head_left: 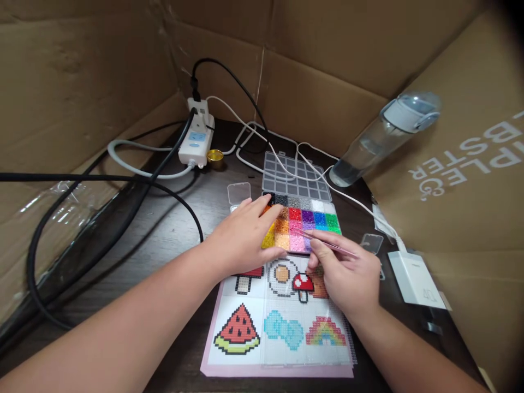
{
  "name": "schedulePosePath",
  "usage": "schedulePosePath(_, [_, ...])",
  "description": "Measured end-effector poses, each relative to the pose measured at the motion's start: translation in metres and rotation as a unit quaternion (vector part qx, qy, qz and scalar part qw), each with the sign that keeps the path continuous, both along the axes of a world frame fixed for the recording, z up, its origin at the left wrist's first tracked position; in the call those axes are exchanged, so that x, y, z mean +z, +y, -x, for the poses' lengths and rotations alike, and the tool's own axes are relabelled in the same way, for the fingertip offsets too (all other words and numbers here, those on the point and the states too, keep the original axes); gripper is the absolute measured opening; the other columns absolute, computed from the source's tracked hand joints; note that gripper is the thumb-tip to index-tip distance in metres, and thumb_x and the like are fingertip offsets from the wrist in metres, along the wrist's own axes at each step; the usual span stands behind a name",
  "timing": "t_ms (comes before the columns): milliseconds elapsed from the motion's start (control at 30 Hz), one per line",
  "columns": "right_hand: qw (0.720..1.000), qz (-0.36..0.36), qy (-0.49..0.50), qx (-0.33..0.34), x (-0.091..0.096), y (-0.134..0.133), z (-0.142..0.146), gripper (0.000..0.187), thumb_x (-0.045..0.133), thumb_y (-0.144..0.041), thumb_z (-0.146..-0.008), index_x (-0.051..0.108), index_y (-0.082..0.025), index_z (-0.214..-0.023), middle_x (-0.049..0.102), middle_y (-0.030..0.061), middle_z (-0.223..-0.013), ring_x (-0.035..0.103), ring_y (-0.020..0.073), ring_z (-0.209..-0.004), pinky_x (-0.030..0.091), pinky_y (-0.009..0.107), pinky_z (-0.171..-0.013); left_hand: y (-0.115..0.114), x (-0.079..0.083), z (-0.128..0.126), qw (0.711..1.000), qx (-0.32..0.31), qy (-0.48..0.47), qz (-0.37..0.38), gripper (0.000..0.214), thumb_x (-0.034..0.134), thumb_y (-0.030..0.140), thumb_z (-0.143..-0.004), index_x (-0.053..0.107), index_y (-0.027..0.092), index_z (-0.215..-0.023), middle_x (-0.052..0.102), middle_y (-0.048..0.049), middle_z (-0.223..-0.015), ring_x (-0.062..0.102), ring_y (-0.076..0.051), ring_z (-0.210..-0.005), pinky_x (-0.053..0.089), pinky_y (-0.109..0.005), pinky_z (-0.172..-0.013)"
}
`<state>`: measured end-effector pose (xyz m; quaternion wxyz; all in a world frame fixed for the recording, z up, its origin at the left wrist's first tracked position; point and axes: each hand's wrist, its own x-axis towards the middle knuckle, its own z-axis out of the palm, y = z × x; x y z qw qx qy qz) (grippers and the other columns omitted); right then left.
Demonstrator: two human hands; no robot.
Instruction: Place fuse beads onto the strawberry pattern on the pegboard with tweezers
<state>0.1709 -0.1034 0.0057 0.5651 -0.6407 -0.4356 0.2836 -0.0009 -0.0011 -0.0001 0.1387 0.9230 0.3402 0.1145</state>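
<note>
Pattern sheet [215, 316] is lying at the near centre of the dark worktop [164, 251], showing a watermelon slice at near left. Clear pegboard [282, 357] is covering the right part of the sheet; a bow and a rainbow are showing through it. A red-and-white mushroom [303, 283] is sitting at the far part of the board. The right hand [347, 267] is pinching pink tweezers [339, 249] between thumb and fingers; the tips are pointing left, over the pink compartments of the bead case [339, 228]. The case is standing just beyond the sheet, its compartments holding sorted coloured beads. The left hand [248, 232] is resting with fingers spread over the left side of the case. To the right, a white charger [415, 278] is lying near the cardboard wall [311, 60]. The case's clear lid [282, 185] is lying open on the far side. Farther off, a clear bottle [364, 147] is standing at right, while a gold cup [215, 158] and a white power strip [195, 144] are occupying the far left.
</note>
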Motion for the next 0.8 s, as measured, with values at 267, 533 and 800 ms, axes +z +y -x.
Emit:
schedulePosePath(267, [0.999, 0.036, 0.03, 0.0, -0.007, 0.014, 0.003, 0.016, 0.072, -0.027, -0.081, 0.078, -0.016, -0.09, 0.066, -0.001, -0.05, 0.059, 0.01, -0.044, 0.053, 0.022, -0.046, -0.001, 0.0, 0.001, 1.0, 0.007, 0.004, 0.009, 0.085, 0.065, 0.061, -0.079, 0.038, 0.016, -0.146, 0.033, -0.022, -0.155, 0.035, -0.035, -0.143, 0.025, -0.051, -0.118])
schedulePosePath(533, [0.997, 0.051, 0.048, -0.012, -0.009, 0.014, 0.005, 0.017, 0.073, -0.029, -0.079, 0.076, -0.015, -0.087, 0.065, -0.0007, -0.05, 0.06, 0.0112, -0.044, 0.053, 0.023, -0.047, -0.001, 0.0, 0.001, 1.0, 0.007, 0.006, 0.006, 0.085, 0.065, 0.06, -0.079, 0.038, 0.015, -0.146, 0.034, -0.0228, -0.154, 0.034, -0.034, -0.143, 0.025, -0.051, -0.118])
schedulePosePath(800, [0.998, 0.055, 0.039, -0.02, -0.008, 0.014, 0.005, 0.015, 0.073, -0.028, -0.078, 0.075, -0.015, -0.083, 0.065, -0.0007, -0.049, 0.059, 0.0108, -0.043, 0.051, 0.022, -0.045, -0.001, 0.0, 0.0, 1.0, 0.001, 0.003, 0.002, 0.085, 0.064, 0.06, -0.079, 0.038, 0.015, -0.146, 0.034, -0.0229, -0.154, 0.035, -0.034, -0.143, 0.025, -0.051, -0.118])
